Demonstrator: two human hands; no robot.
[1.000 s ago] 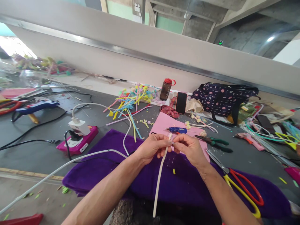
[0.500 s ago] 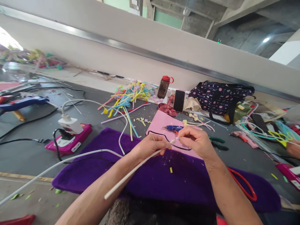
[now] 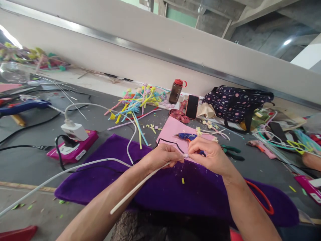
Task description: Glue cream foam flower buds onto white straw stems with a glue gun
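My left hand (image 3: 167,156) is closed around a cream fuzzy stem (image 3: 137,189), which looks like a pipe cleaner. Its long free end slants down over my left forearm. At the near end, between both hands, sits a small pale lilac-white piece (image 3: 186,155). The fingertips of my right hand (image 3: 209,152) pinch against that piece. Just behind my hands, a blue glue gun (image 3: 185,136) lies on a pink sheet (image 3: 172,129). Dark green-handled pliers (image 3: 232,151) rest beside my right hand. Under my hands spreads a purple cloth (image 3: 155,194).
Coloured pipe cleaners (image 3: 135,105) are heaped behind. A pink power strip (image 3: 80,150) with plugged cables stands left. Farther back are a bottle (image 3: 175,92), a phone (image 3: 192,107) and a patterned bag (image 3: 235,103). Another person's hand (image 3: 312,160) shows at the right edge.
My right fingers have come closer to my left hand, bringing the small pale piece against the stem's tip. My left hand still grips the stem in nearly the same place.
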